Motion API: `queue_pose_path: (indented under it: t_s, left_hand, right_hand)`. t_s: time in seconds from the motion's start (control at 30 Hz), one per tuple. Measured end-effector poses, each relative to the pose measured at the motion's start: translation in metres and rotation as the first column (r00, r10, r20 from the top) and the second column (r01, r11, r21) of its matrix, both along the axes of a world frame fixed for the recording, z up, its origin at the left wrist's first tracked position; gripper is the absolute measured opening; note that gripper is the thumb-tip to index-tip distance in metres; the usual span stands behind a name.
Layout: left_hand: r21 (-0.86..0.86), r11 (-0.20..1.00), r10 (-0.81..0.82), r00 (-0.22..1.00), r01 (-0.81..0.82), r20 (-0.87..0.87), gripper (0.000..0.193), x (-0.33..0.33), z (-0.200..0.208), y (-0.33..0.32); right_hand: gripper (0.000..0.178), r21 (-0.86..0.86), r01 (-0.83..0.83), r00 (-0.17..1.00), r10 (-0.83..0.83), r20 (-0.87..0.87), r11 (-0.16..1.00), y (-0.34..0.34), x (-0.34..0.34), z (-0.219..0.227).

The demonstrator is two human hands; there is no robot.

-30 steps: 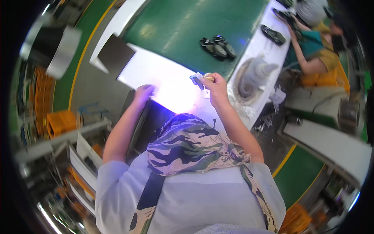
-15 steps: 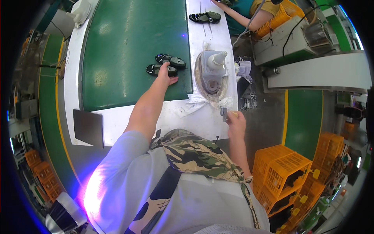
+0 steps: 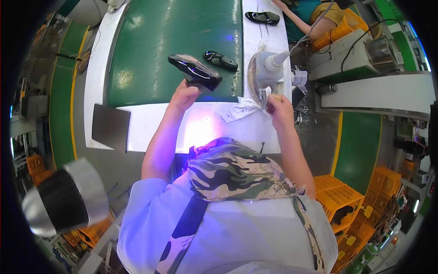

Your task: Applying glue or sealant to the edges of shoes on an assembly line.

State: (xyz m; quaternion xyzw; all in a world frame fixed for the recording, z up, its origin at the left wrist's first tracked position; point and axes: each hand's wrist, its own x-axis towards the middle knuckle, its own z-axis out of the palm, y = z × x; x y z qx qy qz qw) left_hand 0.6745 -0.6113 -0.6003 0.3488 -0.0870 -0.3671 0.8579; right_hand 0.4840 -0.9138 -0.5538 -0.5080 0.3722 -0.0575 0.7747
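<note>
My left hand [image 3: 186, 95] grips a glossy black shoe [image 3: 196, 72] from below, holding it tilted above the green belt [image 3: 159, 50]. Its mate, another black shoe [image 3: 220, 60], lies on the belt just beyond. In my right hand [image 3: 280, 108] is a small brush [image 3: 263, 97] with a yellowish handle, its head at the near edge of a crusted tray [image 3: 251, 84]. A translucent container [image 3: 264, 68] with a white nozzle stands in that tray. The brush tip is too small to make out clearly.
A third black shoe [image 3: 262, 18] rests on the white table edge at the far right, near a co-worker's arm [image 3: 296, 22]. Crumpled white paper [image 3: 242, 111] lies before the tray. A dark plate [image 3: 111, 127] stands at the near left corner; orange crates [image 3: 337, 196] are stacked right.
My left hand has lifted one shoe of the pair off the belt and tilted it. My right hand has moved forward, bringing the brush to the tray.
</note>
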Motion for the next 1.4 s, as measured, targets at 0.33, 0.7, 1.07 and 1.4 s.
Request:
queue_pose_path:
  t_s: [0.33,0.7,1.07,1.4]
  left_hand:
    - [0.283,0.723,0.088,0.490,-0.631,0.867,0.059,-0.082,0.069,-0.008]
    - [0.091,0.524,-0.147,0.015,-0.847,0.989,0.042,-0.106,0.117,0.009]
    - [0.181,0.377,-0.395,0.019,-0.908,0.918,0.046,-0.120,0.132,0.012]
    - [0.738,0.229,-0.513,0.566,-0.635,0.646,0.045,-0.139,0.162,0.017]
  right_hand:
    - [0.023,-0.099,-0.228,0.904,0.248,0.349,0.969,0.054,0.070,0.047]
    - [0.022,-0.097,-0.379,0.798,0.378,0.469,0.920,0.092,0.084,0.070]
    - [0.022,-0.112,-0.633,0.612,0.584,0.533,0.766,0.089,0.072,0.101]
    - [0.019,-0.482,-0.514,0.562,0.703,0.436,0.710,0.093,0.075,0.116]
